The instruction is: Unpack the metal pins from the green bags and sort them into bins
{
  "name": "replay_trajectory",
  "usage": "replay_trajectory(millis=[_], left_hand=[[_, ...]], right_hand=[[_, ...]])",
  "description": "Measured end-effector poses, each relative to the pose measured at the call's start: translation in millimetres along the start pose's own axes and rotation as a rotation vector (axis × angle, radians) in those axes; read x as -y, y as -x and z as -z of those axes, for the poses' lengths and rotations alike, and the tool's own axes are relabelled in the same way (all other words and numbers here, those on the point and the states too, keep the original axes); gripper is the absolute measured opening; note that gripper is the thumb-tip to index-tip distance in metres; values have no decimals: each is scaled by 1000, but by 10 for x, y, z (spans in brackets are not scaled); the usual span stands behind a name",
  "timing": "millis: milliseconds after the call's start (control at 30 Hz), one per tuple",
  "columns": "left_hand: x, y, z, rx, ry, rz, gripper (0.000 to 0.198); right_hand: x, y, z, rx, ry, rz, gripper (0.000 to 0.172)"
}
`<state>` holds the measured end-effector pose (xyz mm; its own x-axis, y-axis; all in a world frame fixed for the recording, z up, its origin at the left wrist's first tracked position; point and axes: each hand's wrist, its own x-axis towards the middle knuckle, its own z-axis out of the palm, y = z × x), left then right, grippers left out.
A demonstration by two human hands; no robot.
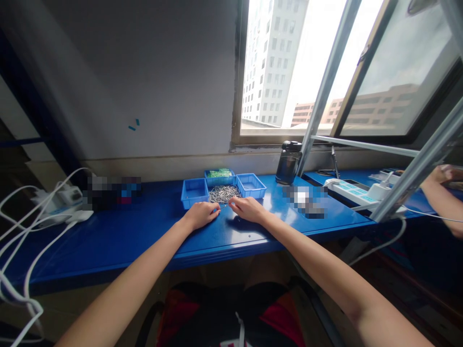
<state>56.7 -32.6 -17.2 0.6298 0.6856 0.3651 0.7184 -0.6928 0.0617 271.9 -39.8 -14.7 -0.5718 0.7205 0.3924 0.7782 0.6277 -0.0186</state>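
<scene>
A pile of small metal pieces (224, 193) lies on the blue table between a left blue bin (194, 192) and a right blue bin (251, 185). Behind the pile, a third blue bin (219, 173) holds green items. My left hand (203, 215) rests at the front of the left bin, its fingers curled together. My right hand (248, 209) is at the pile's front right edge, fingers bent and closed. Whatever either hand pinches is too small to make out. One tiny piece (249, 236) lies on the table near the front edge.
A dark bottle (288, 163) stands at the back right, with blurred items in front of it. Farther right are a metal frame post (327, 86), a power strip (356, 193) and another person's arm (443, 200). White cables (32, 226) crowd the left side.
</scene>
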Motion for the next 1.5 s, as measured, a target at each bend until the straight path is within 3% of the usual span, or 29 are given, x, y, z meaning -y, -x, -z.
replay_trajectory(millis=[300, 800, 1000, 1500], left_hand=[[-63, 1, -2, -103, 4, -35, 28], [-109, -10, -40, -150, -21, -194, 21], [-147, -8, 6, -81, 24, -61, 13], [-62, -28, -19, -35, 28, 11, 25]], right_hand=[[-4, -28, -10, 113, 14, -15, 26], [61, -29, 17, 114, -10, 60, 24], [52, -25, 38, 93, -36, 7, 24], [-39, -23, 5, 91, -22, -5, 27]])
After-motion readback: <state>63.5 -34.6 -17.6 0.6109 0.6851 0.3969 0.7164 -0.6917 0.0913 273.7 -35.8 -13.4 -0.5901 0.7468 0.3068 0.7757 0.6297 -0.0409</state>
